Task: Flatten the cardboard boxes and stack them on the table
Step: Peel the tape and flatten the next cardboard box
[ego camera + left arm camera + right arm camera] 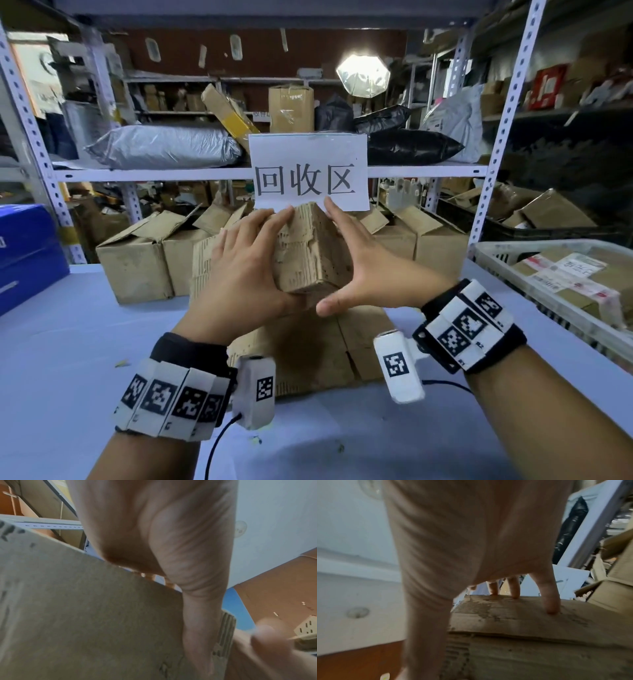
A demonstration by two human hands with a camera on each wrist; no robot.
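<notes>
Both hands, my left hand [245,274] and right hand [368,270], press flat with straight fingers against one worn cardboard box [310,253], raised above the flattened cardboard [308,346] on the table [68,359]; behind it I count two open boxes [150,253].

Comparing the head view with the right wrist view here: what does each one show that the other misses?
Only the head view shows the left hand laid flat on the box, the flattened cardboard on the table below it, the white sign and the white basket. Only the right wrist view shows the fingertips pressing the box's torn face. Both show the right hand against the worn cardboard box.
</notes>
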